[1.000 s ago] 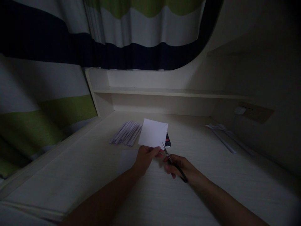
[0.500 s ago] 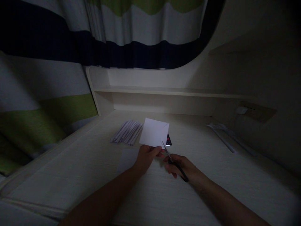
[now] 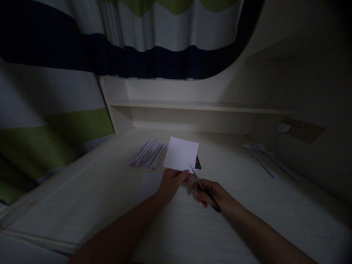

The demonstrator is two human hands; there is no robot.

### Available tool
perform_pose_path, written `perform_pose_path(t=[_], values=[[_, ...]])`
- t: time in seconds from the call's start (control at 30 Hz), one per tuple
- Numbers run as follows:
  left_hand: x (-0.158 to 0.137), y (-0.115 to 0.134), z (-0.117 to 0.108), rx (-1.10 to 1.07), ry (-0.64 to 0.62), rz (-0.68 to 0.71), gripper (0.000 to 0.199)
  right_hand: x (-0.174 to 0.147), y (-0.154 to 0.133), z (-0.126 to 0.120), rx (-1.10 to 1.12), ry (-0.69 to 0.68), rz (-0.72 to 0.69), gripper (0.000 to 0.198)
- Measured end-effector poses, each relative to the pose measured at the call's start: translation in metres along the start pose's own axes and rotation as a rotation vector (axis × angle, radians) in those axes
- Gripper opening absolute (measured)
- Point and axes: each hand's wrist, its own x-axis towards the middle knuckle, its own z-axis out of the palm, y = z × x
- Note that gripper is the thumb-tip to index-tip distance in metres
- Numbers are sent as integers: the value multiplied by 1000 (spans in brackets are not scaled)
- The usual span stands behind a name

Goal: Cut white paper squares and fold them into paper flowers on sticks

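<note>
The fingers of the left hand pinched a white paper sheet by its near edge above the bench, while those of the right hand were wrapped around the scissors, whose blades overlapped the sheet's near right corner. A phone peeked out behind that corner, and a pile of paper strips lay to the left on the bench.
</note>
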Motion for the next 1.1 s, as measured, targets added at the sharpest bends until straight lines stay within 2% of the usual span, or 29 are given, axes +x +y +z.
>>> perform_pose_path(t=[0.53, 1.1], values=[[1, -1, -2, 44, -13, 21, 24, 2, 9, -2, -38, -11, 8, 25], [0, 3, -3, 14, -14, 7, 22, -1, 3, 0, -36, 79, 77, 25]])
